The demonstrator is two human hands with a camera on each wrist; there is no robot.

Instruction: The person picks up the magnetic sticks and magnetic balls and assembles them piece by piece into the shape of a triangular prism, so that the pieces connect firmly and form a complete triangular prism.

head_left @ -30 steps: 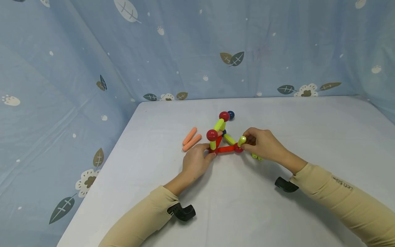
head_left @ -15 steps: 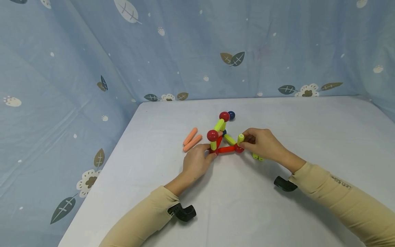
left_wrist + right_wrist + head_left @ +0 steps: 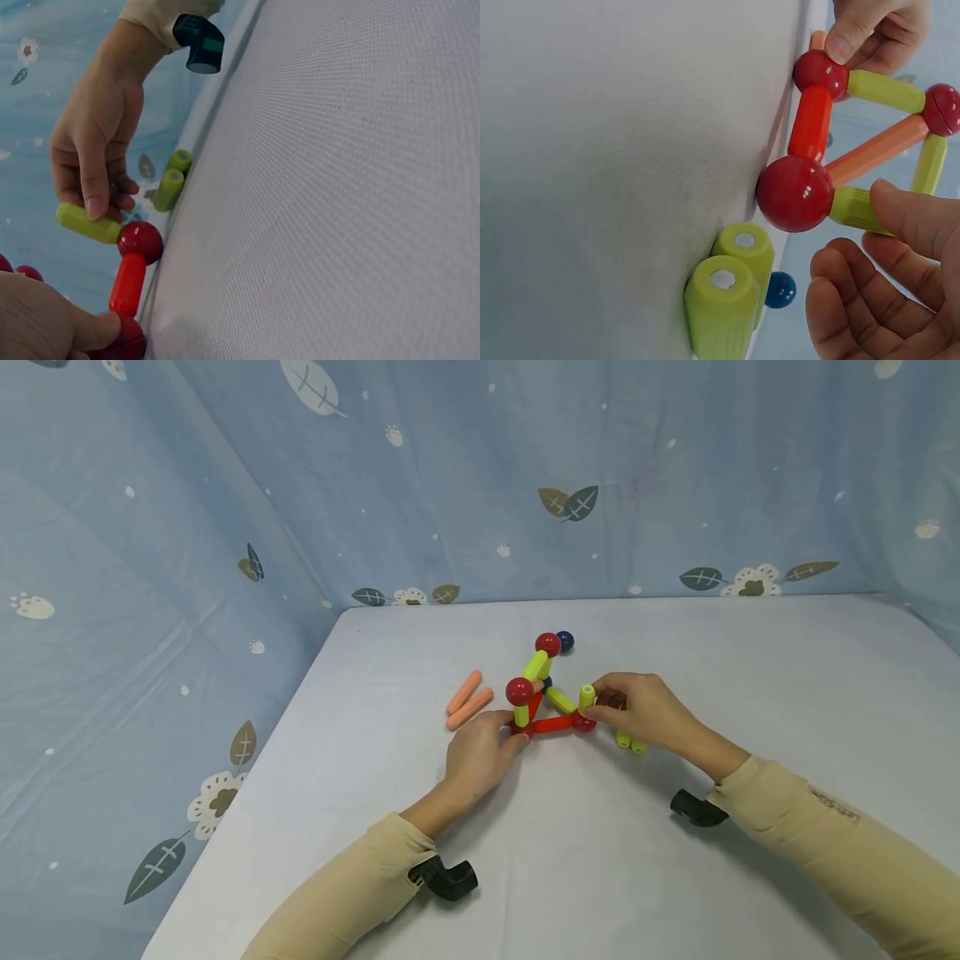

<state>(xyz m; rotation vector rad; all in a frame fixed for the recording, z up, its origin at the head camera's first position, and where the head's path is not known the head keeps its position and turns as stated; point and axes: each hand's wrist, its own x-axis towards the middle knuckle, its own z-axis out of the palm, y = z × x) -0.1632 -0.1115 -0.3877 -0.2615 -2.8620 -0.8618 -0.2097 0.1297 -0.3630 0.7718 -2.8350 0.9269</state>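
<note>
Pinching lime-green plastic rod (image 3: 587, 695) with right hand (image 3: 647, 714), glossy red ball (image 3: 817, 73) with left hand (image 3: 480, 756); likely seating rod, next calling for gentle release.

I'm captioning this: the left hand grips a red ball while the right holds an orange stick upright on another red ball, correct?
The right hand holds a lime stick, not orange, as the right wrist view shows. The left hand does grip a red ball, and the stick stands on another red ball.

red balls (image 3: 795, 193) – glossy, smooth, plastic-looking; yellow-green rods (image 3: 887, 91) – matt plastic, faintly ribbed; table cover (image 3: 337, 187), matt woven cloth
</note>
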